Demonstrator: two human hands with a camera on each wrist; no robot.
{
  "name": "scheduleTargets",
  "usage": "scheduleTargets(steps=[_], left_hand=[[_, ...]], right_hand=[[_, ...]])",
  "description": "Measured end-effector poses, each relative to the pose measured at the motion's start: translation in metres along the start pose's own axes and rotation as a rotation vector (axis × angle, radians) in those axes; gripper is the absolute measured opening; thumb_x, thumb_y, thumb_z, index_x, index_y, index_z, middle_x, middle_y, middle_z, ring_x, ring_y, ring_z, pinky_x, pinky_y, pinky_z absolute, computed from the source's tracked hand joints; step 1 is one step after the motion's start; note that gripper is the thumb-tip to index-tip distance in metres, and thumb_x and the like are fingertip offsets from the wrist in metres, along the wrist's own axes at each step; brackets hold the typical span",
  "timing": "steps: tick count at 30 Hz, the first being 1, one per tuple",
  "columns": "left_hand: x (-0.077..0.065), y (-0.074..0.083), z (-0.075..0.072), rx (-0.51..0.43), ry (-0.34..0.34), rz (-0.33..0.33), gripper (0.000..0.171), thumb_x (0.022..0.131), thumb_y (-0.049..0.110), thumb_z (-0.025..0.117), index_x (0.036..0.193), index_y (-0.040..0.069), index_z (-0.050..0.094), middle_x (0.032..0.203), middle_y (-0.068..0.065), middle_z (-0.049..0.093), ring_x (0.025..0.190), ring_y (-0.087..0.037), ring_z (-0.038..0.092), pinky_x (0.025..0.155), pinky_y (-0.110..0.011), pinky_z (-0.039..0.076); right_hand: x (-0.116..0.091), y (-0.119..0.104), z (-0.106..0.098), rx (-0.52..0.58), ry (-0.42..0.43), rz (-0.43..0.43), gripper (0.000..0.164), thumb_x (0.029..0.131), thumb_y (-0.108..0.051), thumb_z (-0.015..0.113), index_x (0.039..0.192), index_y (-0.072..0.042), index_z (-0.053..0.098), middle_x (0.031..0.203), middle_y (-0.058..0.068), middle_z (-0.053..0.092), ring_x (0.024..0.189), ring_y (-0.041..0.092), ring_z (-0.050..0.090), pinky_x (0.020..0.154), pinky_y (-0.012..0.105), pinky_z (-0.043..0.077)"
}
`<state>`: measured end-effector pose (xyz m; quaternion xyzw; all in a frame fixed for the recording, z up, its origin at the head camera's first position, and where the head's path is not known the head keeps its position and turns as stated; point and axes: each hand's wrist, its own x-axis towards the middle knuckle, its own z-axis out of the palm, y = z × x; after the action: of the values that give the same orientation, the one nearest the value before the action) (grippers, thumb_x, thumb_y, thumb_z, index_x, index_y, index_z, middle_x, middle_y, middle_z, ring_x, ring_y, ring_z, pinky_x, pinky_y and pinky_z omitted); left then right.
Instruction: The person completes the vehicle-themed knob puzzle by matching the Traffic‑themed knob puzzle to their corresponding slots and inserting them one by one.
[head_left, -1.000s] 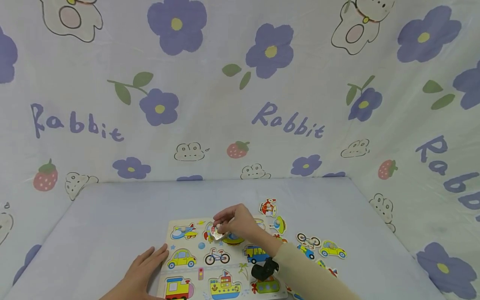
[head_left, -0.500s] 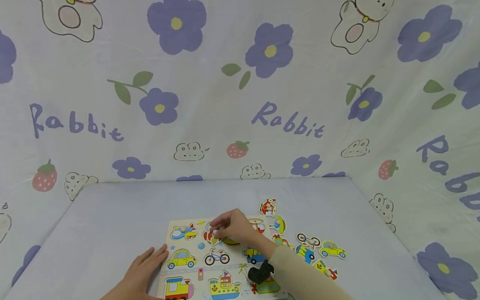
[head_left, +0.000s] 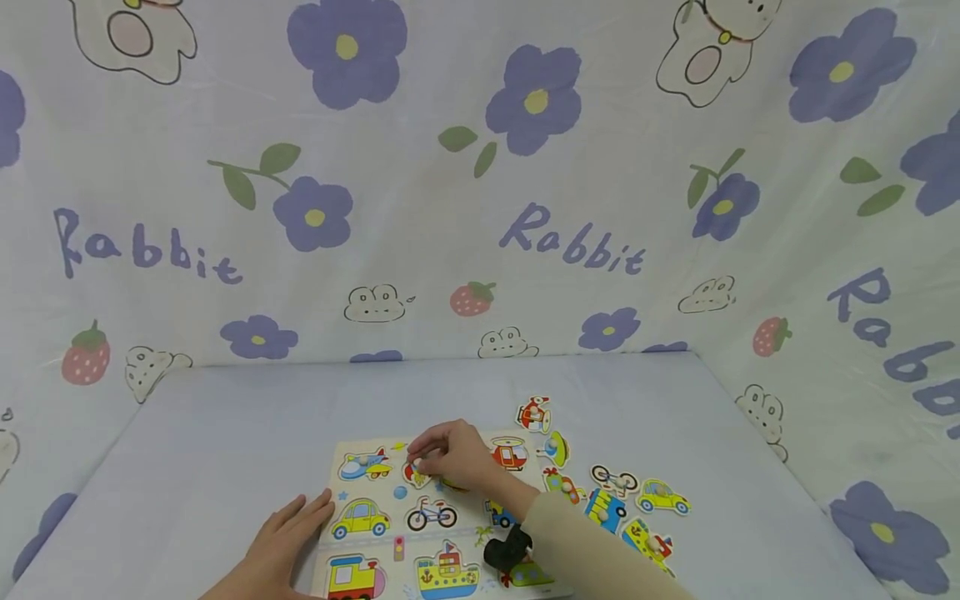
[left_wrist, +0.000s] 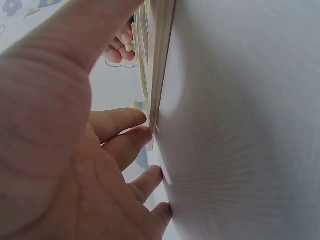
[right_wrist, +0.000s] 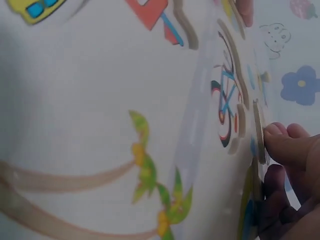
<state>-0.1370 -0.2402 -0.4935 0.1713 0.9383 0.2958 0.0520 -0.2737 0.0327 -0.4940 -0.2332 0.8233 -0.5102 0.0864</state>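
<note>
A wooden puzzle board (head_left: 398, 512) with vehicle pictures lies at the front of the table. Over its top row, my right hand (head_left: 453, 458) pinches a small puzzle piece (head_left: 415, 473) with red and yellow on it, at the rounded recess beside the airplane piece (head_left: 363, 464). The fingers hide much of that piece. In the right wrist view the thumb and fingers meet low over the board. My left hand (head_left: 288, 537) rests at the board's left side with its fingers extended; in the left wrist view two fingertips touch the board's edge (left_wrist: 162, 60).
Loose knobbed pieces lie to the right of the board: a helicopter (head_left: 534, 414), a flying saucer (head_left: 555, 450), a bicycle (head_left: 615, 480), a yellow car (head_left: 663, 497), a blue bus (head_left: 604, 510) and a ship (head_left: 647, 540). A patterned cloth wall (head_left: 420, 208) stands behind.
The right hand has lowered and shifted slightly left, bringing the tilted piece down flatter over the recess. The left hand has stayed at the board's edge.
</note>
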Motion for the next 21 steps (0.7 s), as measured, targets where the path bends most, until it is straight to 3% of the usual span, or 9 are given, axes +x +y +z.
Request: scheduleTargets(steps=[8,16,21], left_hand=[[-0.0002,-0.0018,-0.0019,-0.01,0.02,0.051,0.116,0.061,0.064,0.085,0.145,-0.003,0.042,0.154,-0.018,0.034,0.137,-0.052,0.021,0.1,-0.075,0.022],[0.0014,-0.0009,-0.0022,-0.035,0.006,0.035,0.117,0.061,0.064,0.085,0.147,-0.001,0.04,0.156,-0.017,0.031,0.138,-0.051,0.017,0.099,-0.077,0.021],[0.0003,-0.0021,0.0003,-0.041,0.022,0.041,0.116,0.06,0.062,0.087,0.145,-0.003,0.042,0.154,-0.019,0.033,0.137,-0.052,0.019,0.101,-0.077,0.018]], right_hand=[[-0.0001,-0.0038,-0.0001,-0.044,-0.001,-0.025,0.015,0.084,0.0,0.076,0.096,-0.009,0.076,0.088,0.0,0.074,0.077,0.007,0.068,0.076,0.023,0.052],[-0.0016,-0.0067,-0.0048,-0.095,-0.038,-0.032,0.016,0.087,-0.003,0.074,0.101,-0.01,0.075,0.091,-0.001,0.074,0.082,0.007,0.067,0.083,0.028,0.05],[-0.0009,-0.0053,-0.005,-0.113,-0.057,-0.032,0.015,0.088,-0.007,0.075,0.102,-0.013,0.075,0.092,-0.003,0.073,0.081,0.008,0.065,0.08,0.029,0.048]])
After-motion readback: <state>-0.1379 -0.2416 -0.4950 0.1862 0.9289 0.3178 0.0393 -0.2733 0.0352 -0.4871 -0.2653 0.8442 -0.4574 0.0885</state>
